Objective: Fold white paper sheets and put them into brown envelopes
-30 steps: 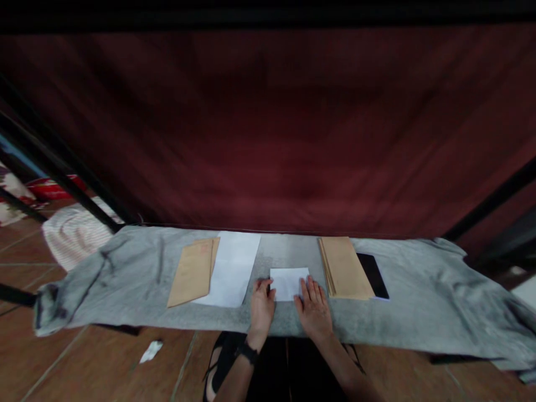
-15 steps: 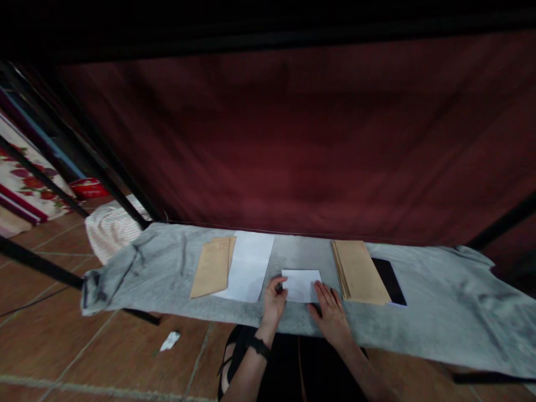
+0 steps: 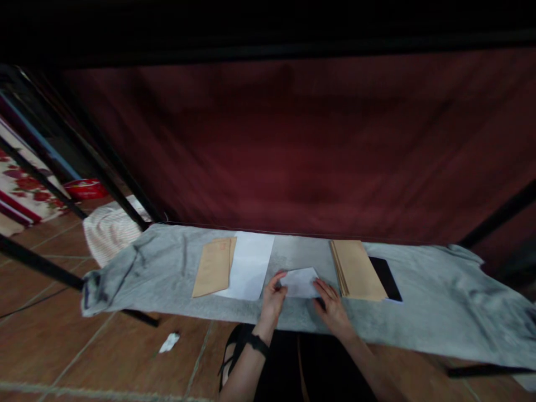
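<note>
A folded sheet of white paper (image 3: 298,283) is held between my two hands, slightly tilted at the near edge of the cloth. My left hand (image 3: 274,296) pinches its left edge, thumb and fingers curled round it. At the right edge my right hand (image 3: 332,304) grips it, fingers on top and the thumb partly hidden below. Left of my hands lie flat white sheets (image 3: 251,262), partly under brown envelopes (image 3: 212,268). To the right is a stack of brown envelopes (image 3: 360,271).
A dark flat tablet-like thing (image 3: 387,279) sticks out from beneath the right-hand stack. Grey cloth (image 3: 435,301) covers the narrow surface. A dark red curtain (image 3: 285,145) hangs behind it, and black metal bars (image 3: 121,173) stand at the left. White scrap (image 3: 170,342) lies on the tiled floor.
The folded paper has gone from lying flat to tilted and askew. My right hand has shifted from resting flat on it to curling round its right edge.
</note>
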Available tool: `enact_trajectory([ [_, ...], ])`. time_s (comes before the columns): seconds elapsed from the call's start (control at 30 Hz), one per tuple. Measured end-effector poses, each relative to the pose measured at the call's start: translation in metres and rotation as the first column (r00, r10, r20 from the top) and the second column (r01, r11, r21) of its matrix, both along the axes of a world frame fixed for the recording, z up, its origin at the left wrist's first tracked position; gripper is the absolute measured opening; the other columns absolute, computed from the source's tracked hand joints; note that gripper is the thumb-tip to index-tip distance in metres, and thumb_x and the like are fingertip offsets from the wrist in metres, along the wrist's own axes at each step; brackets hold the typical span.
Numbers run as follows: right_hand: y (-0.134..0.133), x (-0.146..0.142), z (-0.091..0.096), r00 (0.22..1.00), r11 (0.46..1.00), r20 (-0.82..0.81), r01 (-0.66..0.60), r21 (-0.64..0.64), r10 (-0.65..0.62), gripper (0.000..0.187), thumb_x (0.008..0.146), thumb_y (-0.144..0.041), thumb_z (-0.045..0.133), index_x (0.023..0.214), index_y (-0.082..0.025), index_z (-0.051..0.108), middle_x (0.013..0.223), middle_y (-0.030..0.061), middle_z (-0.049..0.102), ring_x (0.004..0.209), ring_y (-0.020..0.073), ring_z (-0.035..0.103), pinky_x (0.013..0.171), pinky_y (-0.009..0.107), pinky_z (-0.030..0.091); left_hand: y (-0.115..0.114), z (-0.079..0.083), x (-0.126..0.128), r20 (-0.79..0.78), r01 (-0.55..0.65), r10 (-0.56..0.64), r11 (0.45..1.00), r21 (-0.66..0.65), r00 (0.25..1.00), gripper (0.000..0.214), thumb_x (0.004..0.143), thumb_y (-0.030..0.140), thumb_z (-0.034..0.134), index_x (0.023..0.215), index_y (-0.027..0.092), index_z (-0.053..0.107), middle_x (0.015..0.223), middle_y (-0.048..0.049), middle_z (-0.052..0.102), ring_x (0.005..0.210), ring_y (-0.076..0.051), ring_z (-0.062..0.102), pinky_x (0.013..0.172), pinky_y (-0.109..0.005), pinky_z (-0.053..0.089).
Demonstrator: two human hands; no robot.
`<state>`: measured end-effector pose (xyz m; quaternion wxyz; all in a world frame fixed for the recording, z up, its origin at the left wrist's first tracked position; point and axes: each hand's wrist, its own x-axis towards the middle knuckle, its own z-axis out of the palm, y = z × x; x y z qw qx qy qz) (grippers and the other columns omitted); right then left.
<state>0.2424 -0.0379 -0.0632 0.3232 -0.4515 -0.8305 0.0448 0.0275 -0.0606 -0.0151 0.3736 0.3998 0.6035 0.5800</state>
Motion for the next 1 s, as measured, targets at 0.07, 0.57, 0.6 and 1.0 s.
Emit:
enact_trajectory([
  [0.07,0.003,0.004,0.003,0.998,1.000,-0.062,-0.013,-0.028,0.012,0.052,0.092,-0.021,0.046,0.143,-0.026,0.054,0.142,0.0067,0.060,0.131,0.0226,0.055,0.110,0.047,0.046,-0.001,0.006,0.001,0.027,0.028,-0.028,1.000,-0.006,0.999,0.033,0.071,0.017,0.063,0.103,0.018,0.073,0.082,-0.0014,0.071,0.060,-0.013,0.060,0.057,-0.025,0.046],
  [0.57,0.008,0.009,0.035,0.956,0.997,-0.292,-0.008,-0.083,-0.017,0.024,0.097,-0.028,0.050,0.105,-0.024,0.072,0.111,0.0083,0.073,0.114,0.0262,0.064,0.105,0.050,0.046,-0.010,0.025,0.009,0.055,0.159,-0.161,0.987,0.036,0.985,0.022,0.074,0.024,0.066,0.095,0.018,0.072,0.071,0.0005,0.069,0.068,-0.015,0.065,0.068,-0.027,0.051],
  [0.6,0.010,0.010,0.042,0.951,0.993,-0.308,-0.024,-0.112,-0.012,0.023,0.098,-0.030,0.050,0.101,-0.023,0.072,0.105,0.0081,0.074,0.107,0.0254,0.066,0.102,0.048,0.048,-0.009,0.024,0.008,0.047,0.154,-0.155,0.988,0.033,0.987,0.023,0.074,0.024,0.067,0.096,0.018,0.072,0.069,0.0014,0.068,0.065,-0.014,0.063,0.066,-0.026,0.050],
  [1.0,0.003,0.015,0.077,0.941,0.958,-0.316,-0.194,-0.213,0.121,0.037,0.097,-0.043,0.057,0.129,-0.025,0.060,0.120,0.0073,0.071,0.112,0.0227,0.067,0.098,0.038,0.054,-0.003,0.026,-0.004,-0.039,0.088,-0.088,0.996,-0.004,0.995,0.028,0.071,0.041,0.073,0.087,0.018,0.069,0.067,0.0006,0.068,0.064,-0.015,0.061,0.063,-0.025,0.048],
])
